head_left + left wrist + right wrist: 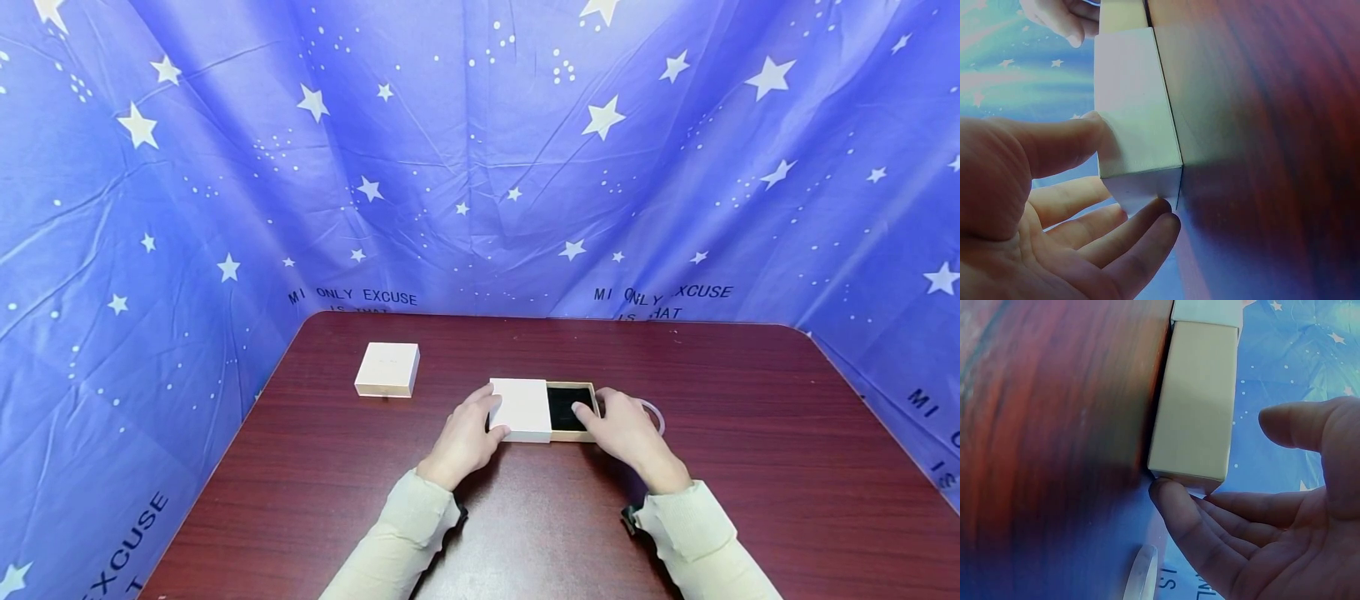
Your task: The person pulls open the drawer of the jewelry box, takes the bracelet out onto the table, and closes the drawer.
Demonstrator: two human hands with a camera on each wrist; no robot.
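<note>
A white drawer box (519, 410) lies on the table, its tan tray (573, 436) slid partway out to the right. Black lining (564, 407) shows inside the tray. My left hand (467, 433) holds the left end of the white cover; in the left wrist view the thumb lies at its upper edge and the fingers at its end. At the tray's right end is my right hand (628, 427). In the right wrist view its fingers (1179, 509) touch that end, while the thumb (1291, 426) stands apart from the box. A pale ring (656, 417) lies beside the right hand, partly hidden.
A second white box (387, 368), closed, sits farther back on the left of the dark red wooden table (300, 492). A blue curtain (465, 150) with white stars hangs behind the table and along both sides.
</note>
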